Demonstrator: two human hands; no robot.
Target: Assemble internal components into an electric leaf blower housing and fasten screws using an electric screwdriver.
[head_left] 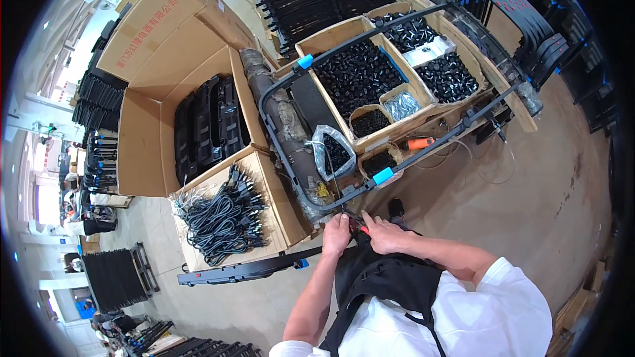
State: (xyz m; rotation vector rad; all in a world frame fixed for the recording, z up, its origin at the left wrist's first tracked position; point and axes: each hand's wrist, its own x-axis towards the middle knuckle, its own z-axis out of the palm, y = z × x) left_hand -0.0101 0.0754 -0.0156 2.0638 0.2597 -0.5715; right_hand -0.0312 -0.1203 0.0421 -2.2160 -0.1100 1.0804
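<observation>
In front of my body, just below the near corner of a black tubular frame (291,182), both hands work close together. My left hand (336,235) is closed in a pinch on a small dark piece; its kind is hidden by the fingers. My right hand (385,234) is closed round a hand tool with red grips (364,230), whose dark head points toward the left fingers. The tool's exact kind cannot be made out. Blue tape (383,176) wraps the frame's near bar, and another blue wrap (305,61) sits on its far left corner.
Beneath the frame, wooden trays hold black plastic caps (357,76) and silver screws (401,105). A bag of small black parts (333,153) and an orange-handled tool (421,143) lie nearby. At left, bundled black cables (225,218) rest beside an open carton (142,149) of black mouldings.
</observation>
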